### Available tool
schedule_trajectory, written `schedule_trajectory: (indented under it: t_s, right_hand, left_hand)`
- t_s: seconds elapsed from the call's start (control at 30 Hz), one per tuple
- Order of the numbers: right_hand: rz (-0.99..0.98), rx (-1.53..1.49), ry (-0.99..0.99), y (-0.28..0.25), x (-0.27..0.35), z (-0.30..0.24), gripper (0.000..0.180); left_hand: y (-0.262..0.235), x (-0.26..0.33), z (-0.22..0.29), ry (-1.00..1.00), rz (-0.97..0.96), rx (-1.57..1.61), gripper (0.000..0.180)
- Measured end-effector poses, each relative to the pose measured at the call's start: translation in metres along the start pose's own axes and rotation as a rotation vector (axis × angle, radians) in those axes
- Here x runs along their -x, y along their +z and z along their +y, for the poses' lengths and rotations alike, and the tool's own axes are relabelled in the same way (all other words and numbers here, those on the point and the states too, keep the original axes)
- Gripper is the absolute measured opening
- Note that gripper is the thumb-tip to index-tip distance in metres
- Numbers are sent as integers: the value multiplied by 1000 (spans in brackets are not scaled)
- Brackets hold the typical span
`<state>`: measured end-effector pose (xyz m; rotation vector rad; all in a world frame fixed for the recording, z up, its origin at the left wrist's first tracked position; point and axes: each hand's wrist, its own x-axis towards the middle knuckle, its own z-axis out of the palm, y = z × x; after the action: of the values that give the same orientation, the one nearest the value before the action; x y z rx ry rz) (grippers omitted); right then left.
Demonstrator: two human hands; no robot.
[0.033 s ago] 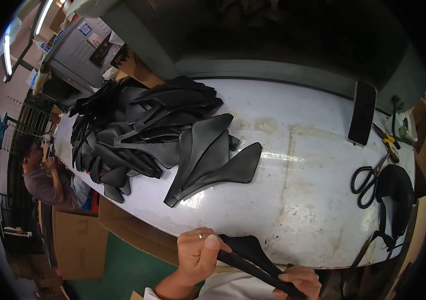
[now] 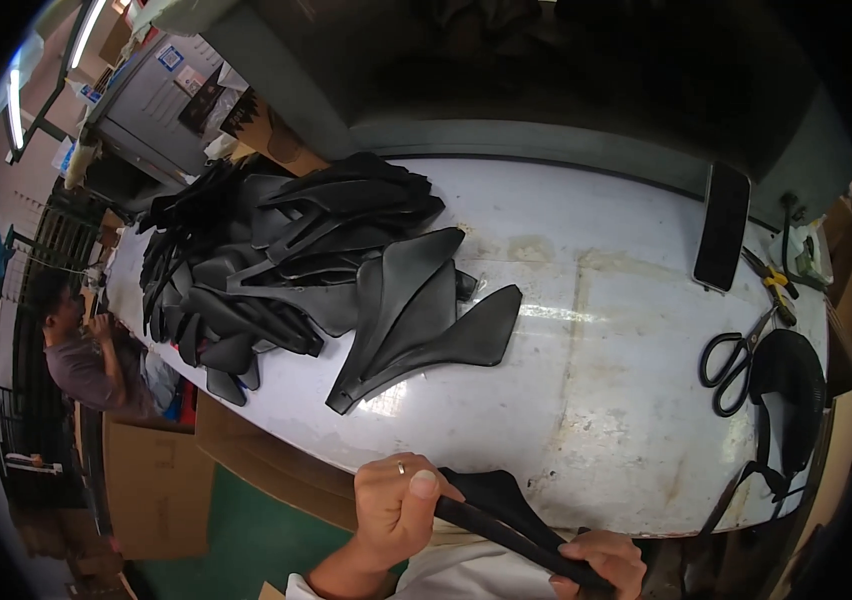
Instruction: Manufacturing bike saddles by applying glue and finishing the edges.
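black pieces pile (image 2: 286, 260), scissors (image 2: 731, 360), phone (image 2: 723, 226)

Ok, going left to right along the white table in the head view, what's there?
Pile of black shaped pieces → two fanned black pieces → dark phone → black scissors → black curved piece at the right edge.

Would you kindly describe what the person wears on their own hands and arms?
Both hands are bare, without gloves. The left hand has a thin ring on one finger, and its forearm is bare. The right hand shows no ring, and its wrist is out of frame.
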<state>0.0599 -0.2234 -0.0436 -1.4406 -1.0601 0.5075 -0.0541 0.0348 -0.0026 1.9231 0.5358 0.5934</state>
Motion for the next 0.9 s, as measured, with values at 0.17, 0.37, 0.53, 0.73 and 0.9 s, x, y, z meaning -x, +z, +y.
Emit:
schedule_trajectory:
  t_s: [0.17, 0.37, 0.53, 0.73, 0.9]
  right_hand:
    - [170, 516, 671, -30, -18, -58, 21]
    - [-369, 424, 835, -66, -7, -53, 28]
    - [-80, -288, 743, -56, 28, -9, 37]
    - [133, -175, -674, -11, -52, -18, 22]
    - [2, -94, -722, 0, -68, -11, 11]
  left_hand:
    - [24, -19, -34, 52, 99, 282, 43]
    - [43, -14, -27, -498, -428, 475, 36]
    - [70, -5, -19, -282, -461, 321, 32]
    - [76, 6, 4, -378, -681, 218, 23]
    - [74, 10, 0, -287, -805, 180, 34]
